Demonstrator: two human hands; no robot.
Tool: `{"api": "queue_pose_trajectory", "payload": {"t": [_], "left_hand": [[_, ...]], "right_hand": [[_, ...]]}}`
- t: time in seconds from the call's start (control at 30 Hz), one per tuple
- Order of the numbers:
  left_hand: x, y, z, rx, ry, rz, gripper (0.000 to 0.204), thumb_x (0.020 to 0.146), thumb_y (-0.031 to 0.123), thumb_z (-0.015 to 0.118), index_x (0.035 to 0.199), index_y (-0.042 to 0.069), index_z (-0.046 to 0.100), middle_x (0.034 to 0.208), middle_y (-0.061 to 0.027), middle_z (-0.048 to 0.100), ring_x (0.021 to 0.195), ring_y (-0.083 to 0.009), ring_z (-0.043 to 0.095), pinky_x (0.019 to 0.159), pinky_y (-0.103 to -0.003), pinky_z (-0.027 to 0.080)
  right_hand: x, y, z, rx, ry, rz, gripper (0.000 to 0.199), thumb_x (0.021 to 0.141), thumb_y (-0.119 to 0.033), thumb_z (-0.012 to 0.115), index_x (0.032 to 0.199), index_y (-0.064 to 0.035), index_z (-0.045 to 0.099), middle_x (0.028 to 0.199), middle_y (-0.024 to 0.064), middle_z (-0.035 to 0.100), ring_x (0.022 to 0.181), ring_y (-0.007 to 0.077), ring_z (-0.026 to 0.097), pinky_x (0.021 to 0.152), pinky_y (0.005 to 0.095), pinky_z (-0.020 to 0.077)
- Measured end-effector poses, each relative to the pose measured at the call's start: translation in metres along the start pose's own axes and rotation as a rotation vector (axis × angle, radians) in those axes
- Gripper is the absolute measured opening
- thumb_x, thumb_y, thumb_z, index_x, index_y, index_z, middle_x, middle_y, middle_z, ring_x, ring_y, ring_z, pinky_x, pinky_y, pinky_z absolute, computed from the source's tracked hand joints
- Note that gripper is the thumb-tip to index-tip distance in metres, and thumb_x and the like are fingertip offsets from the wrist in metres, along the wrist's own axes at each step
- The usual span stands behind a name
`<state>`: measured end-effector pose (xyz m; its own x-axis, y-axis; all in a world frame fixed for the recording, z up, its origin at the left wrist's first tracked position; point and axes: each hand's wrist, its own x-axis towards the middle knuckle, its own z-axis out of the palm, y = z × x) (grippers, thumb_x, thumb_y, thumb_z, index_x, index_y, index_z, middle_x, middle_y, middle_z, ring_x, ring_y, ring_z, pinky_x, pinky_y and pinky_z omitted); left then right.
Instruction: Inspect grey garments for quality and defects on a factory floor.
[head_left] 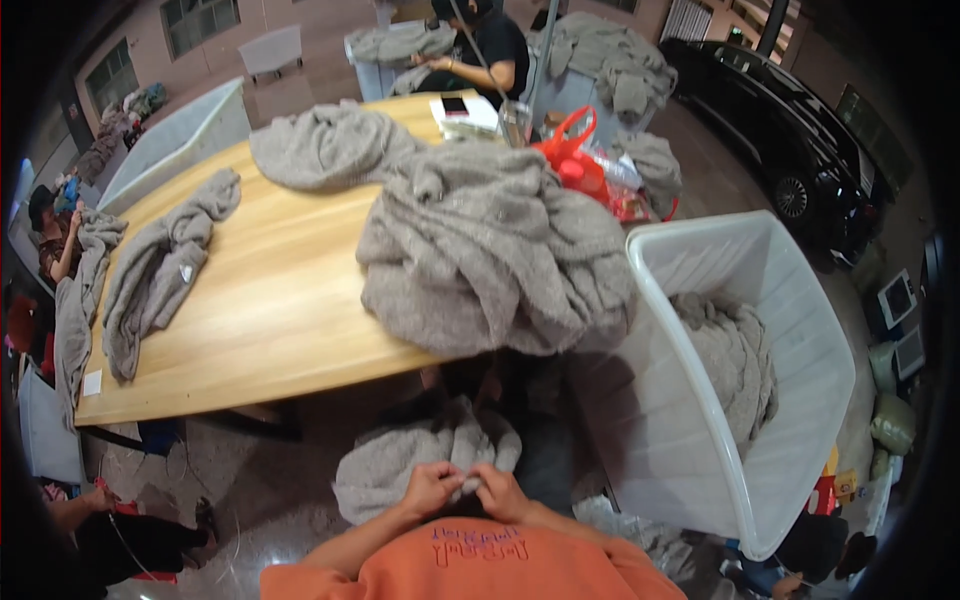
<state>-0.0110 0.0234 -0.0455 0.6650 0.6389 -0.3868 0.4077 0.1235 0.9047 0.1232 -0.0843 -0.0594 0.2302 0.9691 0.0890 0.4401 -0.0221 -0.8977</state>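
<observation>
A black car (pixel 775 115) stands in the room beyond the far right corner of the wooden surface (pixel 260 290); grey cloth (pixel 490 250) is heaped over its near right corner, beside a white bin (pixel 650 440). Below the near edge, my left hand (pixel 433 487) and right hand (pixel 500 492), almost touching, pinch a grey garment (pixel 385 465).

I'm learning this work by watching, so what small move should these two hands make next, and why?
Probably ease the right hand slightly away from the left hand, spreading the part of the grey knit piece between them. Both hands seem to pinch it close together, while the rest lies bunched beyond them.
</observation>
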Motion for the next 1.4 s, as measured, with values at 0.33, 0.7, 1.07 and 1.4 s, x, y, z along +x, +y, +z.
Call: {"api": "queue_pose_trajectory", "payload": {"t": [0.33, 0.7, 1.07, 1.4], "left_hand": [[-0.002, -0.014, 0.006, 0.058, 0.062, 0.14, 0.006, 0.075, 0.006, 0.066, 0.077, 0.0, 0.065, 0.067, -0.0028, 0.063, 0.063, -0.0051, 0.053, 0.056, -0.022, 0.044], [-0.007, -0.012, 0.01, 0.123, 0.211, 0.309, 0.006, 0.072, 0.004, 0.066, 0.072, 0.001, 0.061, 0.064, -0.0103, 0.058, 0.055, -0.0178, 0.054, 0.05, -0.028, 0.042], [-0.006, -0.006, 0.012, 0.364, 0.317, 0.719, 0.011, 0.069, -0.004, 0.062, 0.074, 0.004, 0.056, 0.067, -0.0114, 0.055, 0.055, -0.0271, 0.055, 0.048, -0.032, 0.044], [-0.051, -0.077, -0.063, 1.113, -0.002, 0.408, 0.072, 0.052, 0.039, 0.077, 0.114, 0.012, 0.051, 0.132, -0.0211, 0.034, 0.118, -0.045, 0.032, 0.093, -0.051, 0.032]], "right_hand": [[0.005, 0.003, -0.002, 0.0, -0.112, 0.067, 0.016, 0.073, -0.003, 0.05, 0.089, -0.0028, 0.053, 0.081, 0.0185, 0.057, 0.074, 0.0378, 0.057, 0.062, 0.0427, 0.0456], [0.005, 0.004, 0.008, 0.017, -0.062, 0.109, 0.006, 0.07, -0.003, 0.05, 0.076, -0.0008, 0.051, 0.069, 0.0187, 0.053, 0.066, 0.0383, 0.055, 0.056, 0.0422, 0.0432], [0.017, -0.008, 0.009, -0.33, 0.05, -0.052, 0.01, 0.065, 0.0, 0.053, 0.075, -0.0023, 0.049, 0.071, 0.0138, 0.055, 0.062, 0.0349, 0.055, 0.052, 0.0414, 0.0447], [-0.026, 0.066, -0.017, 0.075, -0.05, 0.177, 0.024, 0.072, -0.017, 0.065, 0.09, -0.0021, 0.057, 0.079, 0.0083, 0.058, 0.073, 0.02, 0.058, 0.064, 0.0317, 0.0471]]}}
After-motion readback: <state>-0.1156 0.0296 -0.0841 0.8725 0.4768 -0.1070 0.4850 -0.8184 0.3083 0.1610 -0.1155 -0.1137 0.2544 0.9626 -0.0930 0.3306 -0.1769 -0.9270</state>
